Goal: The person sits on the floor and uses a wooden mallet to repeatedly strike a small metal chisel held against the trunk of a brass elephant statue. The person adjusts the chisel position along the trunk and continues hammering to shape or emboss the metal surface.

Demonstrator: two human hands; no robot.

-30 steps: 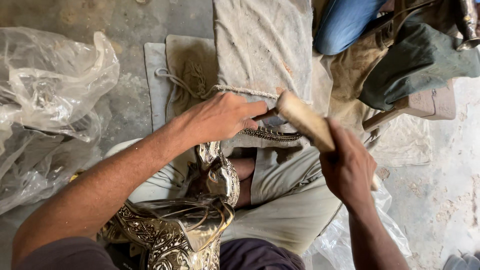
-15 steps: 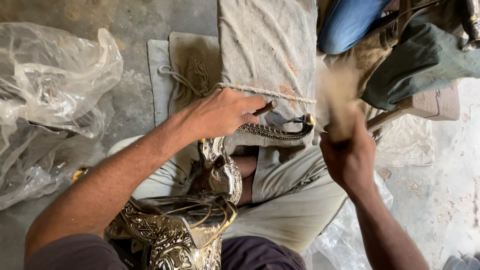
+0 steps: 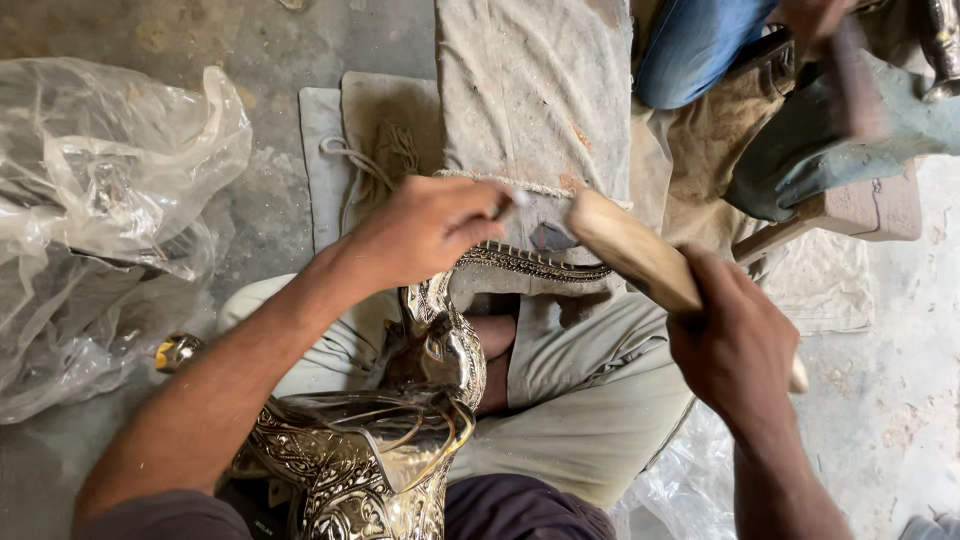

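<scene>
My left hand (image 3: 425,230) is closed around a small metal tool whose tip pokes out toward an ornate curved metal strip (image 3: 535,263). That strip belongs to a shiny engraved metal piece (image 3: 375,455) resting in my lap. My right hand (image 3: 735,345) grips a wooden mallet (image 3: 630,250), its head down just right of the left hand's tool. The strip lies on a dusty cloth pad (image 3: 535,95) stretched ahead of my knees.
Crumpled clear plastic (image 3: 100,220) with something metallic inside lies on the concrete floor at left. Another person's blue-trousered leg (image 3: 695,40) and a wooden stool (image 3: 860,205) are at the top right. More plastic (image 3: 680,480) sits by my right leg.
The mallet was down a second ago, swung up and blurred half a second ago, and is down again beside the left hand's tool. My left hand stayed in place.
</scene>
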